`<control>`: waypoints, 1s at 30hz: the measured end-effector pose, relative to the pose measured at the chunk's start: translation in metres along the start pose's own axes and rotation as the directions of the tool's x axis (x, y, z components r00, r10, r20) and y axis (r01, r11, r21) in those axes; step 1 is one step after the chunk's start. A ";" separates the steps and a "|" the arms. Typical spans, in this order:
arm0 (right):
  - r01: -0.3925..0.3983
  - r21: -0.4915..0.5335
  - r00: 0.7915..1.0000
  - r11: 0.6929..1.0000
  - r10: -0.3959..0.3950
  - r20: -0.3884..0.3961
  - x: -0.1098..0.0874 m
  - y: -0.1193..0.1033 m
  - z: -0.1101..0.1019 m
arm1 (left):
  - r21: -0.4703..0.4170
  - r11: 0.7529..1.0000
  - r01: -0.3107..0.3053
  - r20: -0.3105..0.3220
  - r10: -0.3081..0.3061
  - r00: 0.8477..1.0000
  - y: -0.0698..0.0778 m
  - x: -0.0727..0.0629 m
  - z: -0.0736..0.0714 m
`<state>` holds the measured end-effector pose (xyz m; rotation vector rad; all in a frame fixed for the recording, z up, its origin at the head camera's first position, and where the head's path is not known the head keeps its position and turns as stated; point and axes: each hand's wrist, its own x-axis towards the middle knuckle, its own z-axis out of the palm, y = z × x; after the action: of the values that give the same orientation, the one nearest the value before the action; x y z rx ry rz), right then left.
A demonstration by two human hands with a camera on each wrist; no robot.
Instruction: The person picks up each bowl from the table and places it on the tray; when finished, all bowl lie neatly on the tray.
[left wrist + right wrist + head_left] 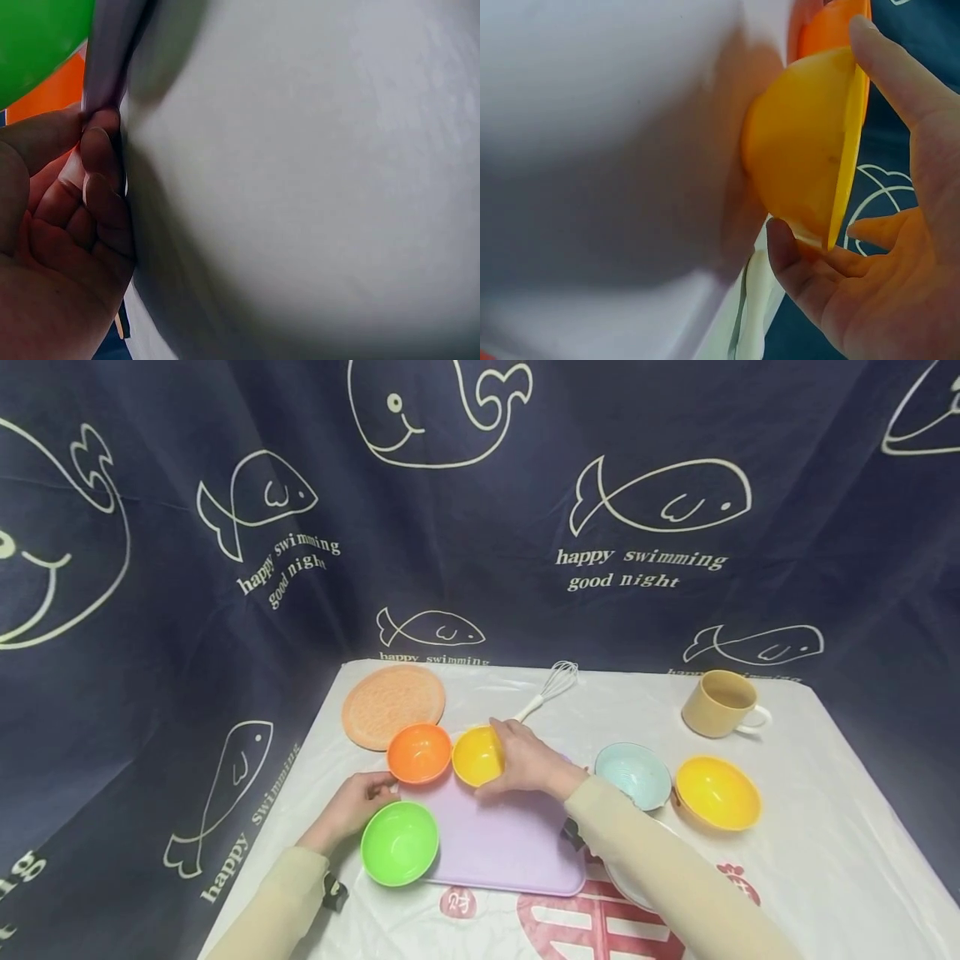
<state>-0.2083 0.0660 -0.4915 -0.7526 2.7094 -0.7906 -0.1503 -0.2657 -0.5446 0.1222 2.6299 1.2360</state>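
Observation:
A lilac cutting board lies flat on the table. My left hand is at its left edge; in the left wrist view, thumb and fingers pinch that edge. My right hand holds a small yellow bowl on the board's far part, thumb at the rim and fingers curled about the other side. An orange bowl stands beside it at the board's far left corner. Near my left hand, a green bowl sits over the board's near left corner.
An orange round mat lies far left, with a white-handled whisk behind the board. To the right stand a light blue bowl, a larger yellow bowl and a tan mug. My right sleeve partly covers a white plate.

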 end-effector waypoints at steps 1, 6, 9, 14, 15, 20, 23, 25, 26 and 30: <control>-0.008 0.001 1.000 1.000 0.008 0.004 -0.002 0.001 -0.002 | 0.002 1.000 -0.001 0.000 0.001 1.000 0.000 0.000 0.000; -0.028 -0.015 1.000 0.999 0.028 -0.002 -0.018 0.007 -0.020 | 0.012 1.000 -0.016 0.003 0.016 1.000 0.000 -0.002 0.001; -0.036 -0.040 0.999 0.999 0.035 -0.024 -0.034 0.013 -0.036 | 0.019 0.999 -0.027 0.000 0.027 1.000 0.000 -0.003 0.001; -0.048 -0.083 0.996 0.995 0.042 -0.080 -0.065 0.030 -0.060 | 0.027 0.999 -0.039 0.000 0.039 0.999 -0.002 -0.004 0.001; -0.049 -0.091 0.995 0.995 0.041 -0.091 -0.071 0.035 -0.065 | 0.026 0.999 -0.039 -0.001 0.039 0.999 -0.003 -0.004 0.001; -0.063 -0.102 0.987 0.993 0.047 -0.155 -0.106 0.063 -0.088 | 0.028 0.999 -0.035 -0.006 0.035 0.999 -0.004 -0.006 0.001; -0.103 -0.094 0.980 0.990 0.085 -0.182 -0.128 0.083 -0.099 | 0.030 0.999 -0.031 -0.002 0.031 1.000 -0.002 -0.008 0.000; -0.145 -0.087 0.974 0.986 0.127 -0.189 -0.142 0.097 -0.105 | 0.028 0.999 -0.025 -0.001 0.025 1.000 -0.001 -0.008 0.001; -0.168 -0.083 0.970 0.982 0.150 -0.191 -0.150 0.103 -0.108 | 0.022 1.000 -0.020 -0.001 0.020 1.000 -0.001 -0.008 0.001; -0.241 -0.080 0.952 0.967 0.220 -0.211 -0.178 0.129 -0.115 | 0.001 1.000 -0.016 0.000 0.016 1.000 0.002 -0.007 0.002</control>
<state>-0.1504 0.3044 -0.4551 -0.3799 2.9671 -0.7078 -0.1433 -0.2637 -0.5429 0.1444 2.6344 1.2396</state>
